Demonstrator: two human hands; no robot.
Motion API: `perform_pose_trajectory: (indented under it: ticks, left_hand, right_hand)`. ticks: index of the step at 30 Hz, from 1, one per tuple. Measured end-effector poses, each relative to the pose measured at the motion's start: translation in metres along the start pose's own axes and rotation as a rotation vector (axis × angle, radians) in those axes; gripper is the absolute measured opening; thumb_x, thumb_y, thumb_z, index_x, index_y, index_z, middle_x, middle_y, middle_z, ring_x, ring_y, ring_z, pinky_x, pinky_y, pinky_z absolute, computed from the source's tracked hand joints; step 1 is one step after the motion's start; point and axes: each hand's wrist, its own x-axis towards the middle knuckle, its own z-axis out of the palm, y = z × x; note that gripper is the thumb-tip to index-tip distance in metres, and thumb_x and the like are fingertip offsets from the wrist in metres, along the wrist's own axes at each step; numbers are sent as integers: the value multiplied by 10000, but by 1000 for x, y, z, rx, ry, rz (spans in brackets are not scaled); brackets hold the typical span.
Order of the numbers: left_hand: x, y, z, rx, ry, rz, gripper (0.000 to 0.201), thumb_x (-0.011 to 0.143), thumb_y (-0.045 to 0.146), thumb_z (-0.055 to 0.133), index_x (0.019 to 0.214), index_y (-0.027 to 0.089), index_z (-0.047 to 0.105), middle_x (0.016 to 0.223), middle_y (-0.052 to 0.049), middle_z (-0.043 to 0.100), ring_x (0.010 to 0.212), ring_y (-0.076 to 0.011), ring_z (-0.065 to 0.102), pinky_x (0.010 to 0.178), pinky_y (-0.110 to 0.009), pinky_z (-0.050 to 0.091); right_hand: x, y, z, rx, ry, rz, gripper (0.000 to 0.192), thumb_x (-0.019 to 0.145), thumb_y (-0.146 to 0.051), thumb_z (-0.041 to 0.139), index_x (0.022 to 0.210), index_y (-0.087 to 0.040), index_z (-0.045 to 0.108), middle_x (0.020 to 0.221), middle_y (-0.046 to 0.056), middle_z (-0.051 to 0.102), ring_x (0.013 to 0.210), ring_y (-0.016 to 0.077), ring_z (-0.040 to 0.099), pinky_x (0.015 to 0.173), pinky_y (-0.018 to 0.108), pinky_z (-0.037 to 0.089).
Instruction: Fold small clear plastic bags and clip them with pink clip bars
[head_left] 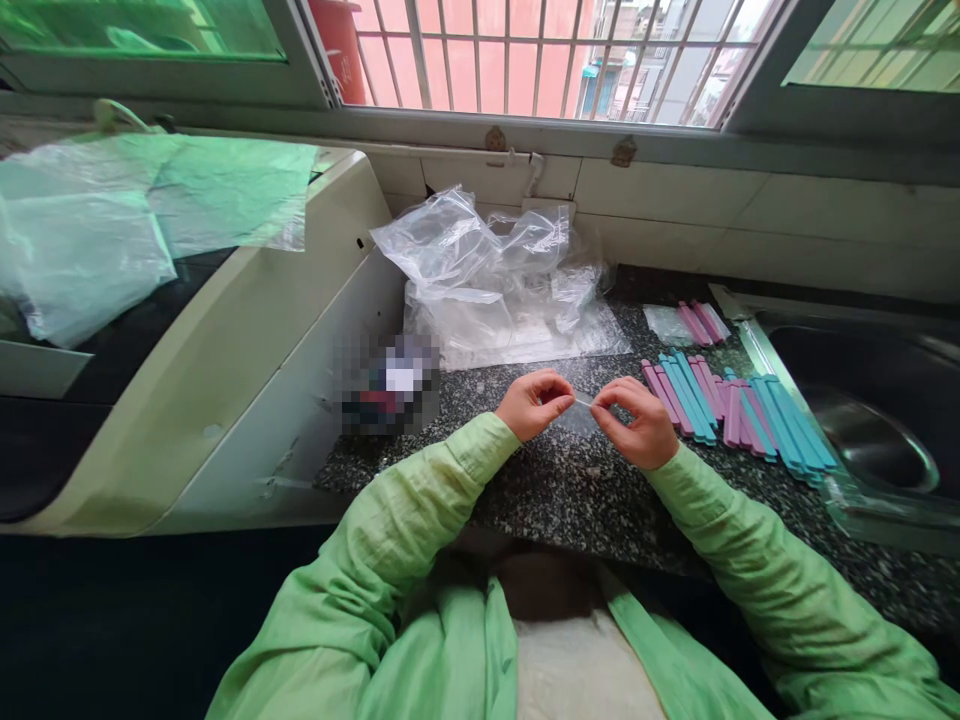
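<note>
At the frame's centre, the left hand (534, 402) and right hand (637, 422) meet over the speckled counter (540, 480), forearms angled inward, fingertips pinching shut on a small clear plastic bag (583, 400) stretched between them (pink and blue sticks (739, 412) lie just right).

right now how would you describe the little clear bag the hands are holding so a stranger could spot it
Start at the steel sink on the right and move left over the pink and blue sticks on the speckled counter. Between the left hand and the right hand is a small clear bag. Unlike the crumpled plastic pile behind, it is pinched in the fingers, off the counter.
</note>
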Motion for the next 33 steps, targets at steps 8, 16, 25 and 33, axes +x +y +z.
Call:
perform_pose_trajectory:
  ticks: [8, 16, 25, 33]
  left_hand:
    - [0, 1, 0, -12, 0, 1, 186, 724, 292, 587, 677, 113, 581, 650, -18, 512, 572, -81, 443, 541, -220, 383]
    - [-1, -2, 1, -78, -44, -53, 204, 711, 317, 605, 749, 118, 578, 640, 6, 492, 568, -66, 415, 536, -204, 369]
    - [1, -4, 3, -4, -71, 22, 232, 737, 331, 589, 662, 112, 582, 643, -21, 539, 582, -79, 465, 553, -214, 400]
    - [1, -4, 3, 30, -61, 25, 251, 742, 350, 586, 661, 113, 581, 640, -24, 550, 574, -81, 467, 541, -211, 396]
  right_hand:
    - [-1, 1, 0, 5, 1, -1, 120, 761, -179, 545, 645, -205, 526, 635, 21, 553, 651, 158, 496, 628, 326, 420]
    - [0, 1, 1, -12, -19, -33, 123, 767, -186, 541, 647, -208, 524, 636, 21, 565, 643, 157, 505, 619, 324, 421]
    - [1, -2, 2, -25, -29, -61, 124, 768, -189, 547, 649, -208, 518, 636, 20, 568, 639, 154, 502, 609, 315, 422]
    - [1, -1, 2, -20, -24, -58, 124, 769, -190, 550, 649, -207, 523, 636, 20, 573, 637, 151, 506, 607, 314, 425]
